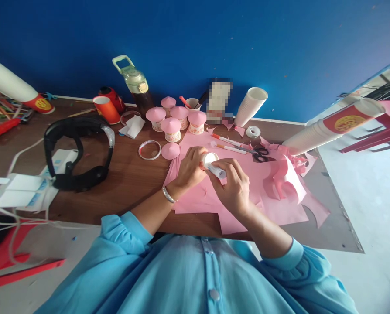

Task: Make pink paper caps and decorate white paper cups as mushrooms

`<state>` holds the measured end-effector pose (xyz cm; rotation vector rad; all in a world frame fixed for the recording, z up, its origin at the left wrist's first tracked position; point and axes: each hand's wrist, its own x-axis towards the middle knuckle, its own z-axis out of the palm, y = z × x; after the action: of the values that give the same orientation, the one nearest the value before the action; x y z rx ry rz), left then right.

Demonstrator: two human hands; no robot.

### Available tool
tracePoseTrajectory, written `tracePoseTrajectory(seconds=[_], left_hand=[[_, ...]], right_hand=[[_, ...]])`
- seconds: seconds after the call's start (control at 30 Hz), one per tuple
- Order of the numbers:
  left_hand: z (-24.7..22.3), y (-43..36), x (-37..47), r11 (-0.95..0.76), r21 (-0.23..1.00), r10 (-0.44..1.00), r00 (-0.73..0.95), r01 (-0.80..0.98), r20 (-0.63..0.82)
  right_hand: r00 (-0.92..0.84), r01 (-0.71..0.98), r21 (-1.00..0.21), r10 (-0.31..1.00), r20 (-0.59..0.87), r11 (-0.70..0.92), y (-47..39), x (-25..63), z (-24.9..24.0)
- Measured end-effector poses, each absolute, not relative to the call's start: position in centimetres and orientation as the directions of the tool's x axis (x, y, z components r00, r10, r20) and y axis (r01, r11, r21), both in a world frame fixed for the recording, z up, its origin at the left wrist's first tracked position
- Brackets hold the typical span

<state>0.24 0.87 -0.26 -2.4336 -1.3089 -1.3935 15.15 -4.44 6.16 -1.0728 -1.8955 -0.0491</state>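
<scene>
My left hand (192, 166) is wrapped round a small paper cup (210, 157), its white round opening facing up. In my right hand (233, 182) is a white tube that looks like a glue stick (217, 170), its tip at the cup's rim. Both hands are above sheets of pink paper (195, 203). Just beyond my left hand lies a loose pink paper cone (170, 150). Behind it stand several patterned cups topped with pink cones (171, 126). Scissors (258, 152) and two markers (229, 140) lie past my right hand.
Rolls of tape (150, 149) lie on the table. A water bottle (136, 85), a red cup (107, 110) and a cup stack (251, 106) stand at the back. To the left are a black headset (79, 152) and a power strip (56, 179); at right, paper scraps (289, 174) and another cup stack (332, 124).
</scene>
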Motion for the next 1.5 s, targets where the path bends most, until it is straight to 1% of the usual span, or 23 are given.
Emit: tracePoseTrajectory(seconds=[0.3,0.43,0.57,0.63,0.73,0.8,0.9,1.03,1.2,1.27,1.4,1.43,1.5], left_hand=[[-0.4,0.7,0.2,-0.609,0.395,0.705,0.240,0.688,0.668],[-0.5,0.6,0.1,-0.610,0.420,0.712,0.231,0.672,0.663],[-0.7,0.6,0.0,-0.617,0.429,0.714,0.240,0.660,0.658],[-0.6,0.7,0.1,-0.623,0.417,0.704,0.242,0.662,0.667],[-0.5,0.8,0.3,-0.618,0.376,0.689,0.246,0.690,0.682],[-0.5,0.8,0.4,-0.614,0.353,0.684,0.252,0.706,0.685],[-0.5,0.9,0.4,-0.616,0.328,0.668,0.254,0.716,0.699],[-0.5,0.8,0.2,-0.603,0.341,0.685,0.249,0.721,0.685],[-0.5,0.8,0.3,-0.616,0.332,0.682,0.272,0.714,0.679],[-0.7,0.8,0.2,-0.618,0.349,0.683,0.261,0.704,0.682],[-0.8,0.9,0.1,-0.647,0.447,0.712,0.278,0.618,0.645],[-0.8,1.0,0.0,-0.662,0.476,0.713,0.291,0.580,0.637],[-0.8,1.0,0.0,-0.681,0.540,0.720,0.313,0.495,0.620]], right_hand=[[-0.157,0.683,-0.417,0.678,0.718,0.600,-4.7,15.2,6.2],[-0.176,0.680,-0.412,0.680,0.712,0.607,-4.9,14.9,5.9],[-0.254,0.630,-0.399,0.662,0.705,0.666,-5.1,14.9,5.9],[-0.250,0.630,-0.397,0.659,0.710,0.667,-4.9,15.1,6.2],[-0.153,0.676,-0.424,0.678,0.719,0.602,-4.3,15.4,6.5],[-0.125,0.689,-0.436,0.687,0.715,0.579,-3.9,15.4,6.6],[-0.145,0.691,-0.426,0.690,0.709,0.583,-3.8,15.1,6.5],[-0.171,0.682,-0.418,0.687,0.707,0.600,-4.2,14.8,6.3],[-0.143,0.677,-0.443,0.695,0.704,0.588,-4.4,15.0,6.2],[-0.151,0.667,-0.449,0.699,0.699,0.594,-4.5,14.9,6.1],[-0.277,0.559,-0.493,0.710,0.647,0.667,-4.3,15.3,6.5],[-0.273,0.546,-0.515,0.721,0.636,0.661,-4.1,15.6,6.7],[-0.196,0.561,-0.555,0.750,0.632,0.614,-3.3,16.4,7.3]])
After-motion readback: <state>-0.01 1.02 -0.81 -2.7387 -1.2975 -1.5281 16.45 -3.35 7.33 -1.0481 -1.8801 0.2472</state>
